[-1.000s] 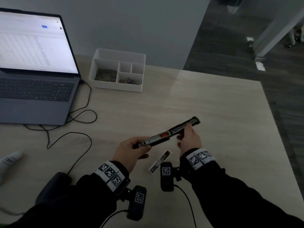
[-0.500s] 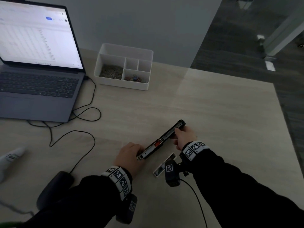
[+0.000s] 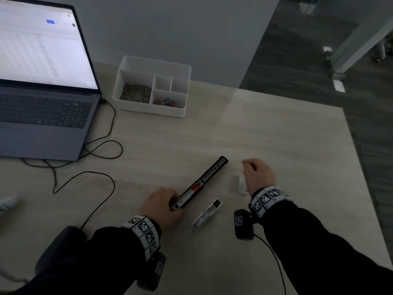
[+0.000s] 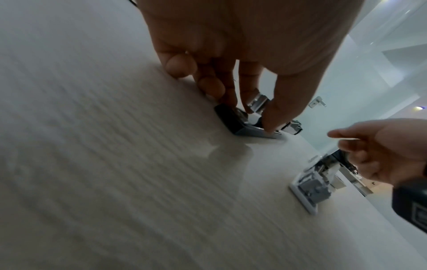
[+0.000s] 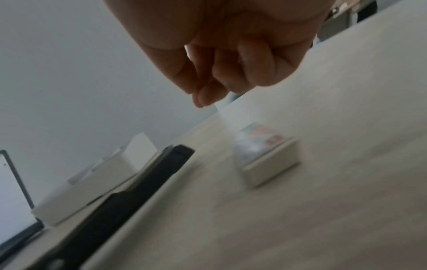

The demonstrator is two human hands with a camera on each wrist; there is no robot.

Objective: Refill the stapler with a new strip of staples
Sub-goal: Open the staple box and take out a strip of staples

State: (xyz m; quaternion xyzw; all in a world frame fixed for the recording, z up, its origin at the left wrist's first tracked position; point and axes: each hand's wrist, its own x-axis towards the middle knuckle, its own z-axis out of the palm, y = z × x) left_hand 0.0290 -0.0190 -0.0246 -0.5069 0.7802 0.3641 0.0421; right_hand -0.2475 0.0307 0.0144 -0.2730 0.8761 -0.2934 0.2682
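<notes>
The black stapler (image 3: pixel 203 182) lies opened out flat and diagonal on the table, its metal channel and a red part facing up. My left hand (image 3: pixel 164 200) pinches its near end against the tabletop; the left wrist view shows the fingertips (image 4: pixel 270 124) on that end (image 4: pixel 242 127). My right hand (image 3: pixel 256 174) hovers to the right of the stapler with loosely curled fingers (image 5: pixel 219 78) that hold nothing. Just below it sits a small white staple box (image 3: pixel 241 184), also in the right wrist view (image 5: pixel 268 153). A white oblong piece (image 3: pixel 207 213) lies between my wrists.
A white divided organiser (image 3: pixel 153 86) with paper clips stands at the back. An open laptop (image 3: pixel 42 86) is at the left, its black cables (image 3: pixel 102 150) looping over the table. The table's right edge (image 3: pixel 361 167) drops to dark floor.
The stapler went from held in the air to lying flat on the table. My right hand let go of its far end and moved right, over the staple box.
</notes>
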